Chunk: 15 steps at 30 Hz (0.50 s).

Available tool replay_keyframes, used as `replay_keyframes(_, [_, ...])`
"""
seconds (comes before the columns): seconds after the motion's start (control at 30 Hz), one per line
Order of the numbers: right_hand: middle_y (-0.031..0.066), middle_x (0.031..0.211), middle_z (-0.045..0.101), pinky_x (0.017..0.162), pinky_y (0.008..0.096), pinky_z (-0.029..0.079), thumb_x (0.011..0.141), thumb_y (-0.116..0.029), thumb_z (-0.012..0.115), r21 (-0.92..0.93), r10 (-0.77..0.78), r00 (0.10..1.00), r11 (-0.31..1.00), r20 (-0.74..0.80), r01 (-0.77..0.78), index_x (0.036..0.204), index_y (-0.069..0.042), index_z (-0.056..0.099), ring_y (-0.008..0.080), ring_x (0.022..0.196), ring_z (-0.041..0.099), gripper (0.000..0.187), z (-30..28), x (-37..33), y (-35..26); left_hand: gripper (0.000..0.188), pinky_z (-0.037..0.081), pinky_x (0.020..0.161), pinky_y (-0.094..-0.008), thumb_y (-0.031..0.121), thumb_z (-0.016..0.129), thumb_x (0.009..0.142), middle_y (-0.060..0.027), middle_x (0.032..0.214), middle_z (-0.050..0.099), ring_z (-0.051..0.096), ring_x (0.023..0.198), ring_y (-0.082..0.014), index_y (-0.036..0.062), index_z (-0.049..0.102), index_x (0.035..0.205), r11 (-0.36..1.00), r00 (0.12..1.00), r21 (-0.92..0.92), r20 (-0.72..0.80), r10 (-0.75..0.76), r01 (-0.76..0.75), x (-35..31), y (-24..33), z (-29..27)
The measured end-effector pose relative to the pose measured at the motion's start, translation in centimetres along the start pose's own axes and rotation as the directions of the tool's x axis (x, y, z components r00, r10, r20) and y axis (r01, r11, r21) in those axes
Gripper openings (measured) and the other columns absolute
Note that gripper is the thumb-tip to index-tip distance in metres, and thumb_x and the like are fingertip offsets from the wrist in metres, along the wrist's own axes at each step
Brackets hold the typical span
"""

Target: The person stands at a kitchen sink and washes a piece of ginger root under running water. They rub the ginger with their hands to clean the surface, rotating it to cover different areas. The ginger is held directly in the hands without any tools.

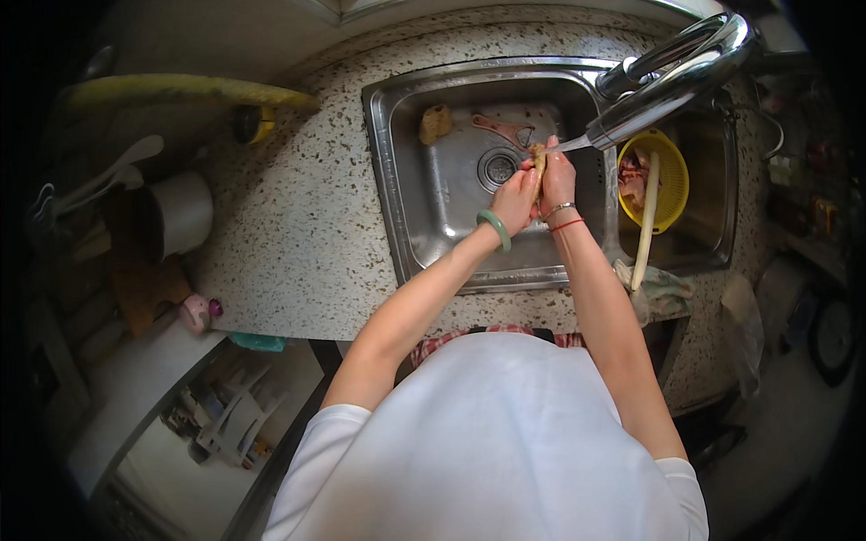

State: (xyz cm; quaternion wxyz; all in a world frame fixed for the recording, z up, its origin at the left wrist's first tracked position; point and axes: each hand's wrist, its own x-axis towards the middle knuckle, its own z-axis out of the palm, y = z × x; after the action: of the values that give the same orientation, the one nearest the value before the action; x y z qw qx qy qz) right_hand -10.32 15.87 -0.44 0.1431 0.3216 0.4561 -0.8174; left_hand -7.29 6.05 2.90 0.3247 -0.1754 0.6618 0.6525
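Over the left sink basin (pixel 424 261), my left hand (pixel 516 200) and my right hand (pixel 557 180) are closed around a slim, knobbly, yellowish-brown root piece (pixel 539 164). It may be ginger, but my fingers hide much of it. Water runs from the faucet spout (pixel 603 135) onto its top end and my right fingers. On the basin floor beyond my hands lies a pink peeler (pixel 498 127). To its left sits a tan-brown chunk (pixel 436 123) of something I cannot make out. The drain (pixel 499 169) is just left of my hands.
In the right basin stands a yellow colander (pixel 675 194) with raw meat pieces (pixel 634 180). A long pale stick (pixel 646 221) leans across its rim to the front edge, by a greenish cloth (pixel 663 293). A pot (pixel 185 215) and a pink container (pixel 196 313) are at left.
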Motion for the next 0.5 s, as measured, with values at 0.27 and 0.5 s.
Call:
replay_keyframes(0.27, [0.0018, 0.093, 0.060, 0.067, 0.0241, 0.047, 0.093, -0.018, 0.049, -0.173, -0.012, 0.978, 0.984, 0.208, 0.049, 0.113, -0.004, 0.053, 0.0089, 0.081, 0.056, 0.025, -1.2, -1.1, 0.2, 0.028, 0.050, 0.051, -0.0317, 0.026, 0.039, 0.094, -0.0115, 0.075, 0.062, 0.060, 0.055, -0.0180, 0.0016, 0.050, 0.100, 0.812, 0.918, 0.480, -0.036, 0.396, -0.332, 1.8, -3.4, -0.2])
replay_keyframes(0.5, [-0.0013, 0.086, 0.059, 0.058, 0.0205, 0.045, 0.094, -0.021, 0.048, -0.297, 0.135, 0.956, 0.953, 0.260, -0.054, 0.114, -0.008, 0.054, 0.0064, 0.068, 0.053, 0.025, -2.5, -1.6, -1.1, 0.027, 0.043, 0.055, -0.0391, 0.029, 0.043, 0.093, -0.0147, 0.066, 0.057, 0.059, 0.063, -0.0310, 0.0040, 0.053, 0.086, 0.810, 0.892, 0.481, -0.113, 0.437, -0.335, 1.6, 0.3, -3.1])
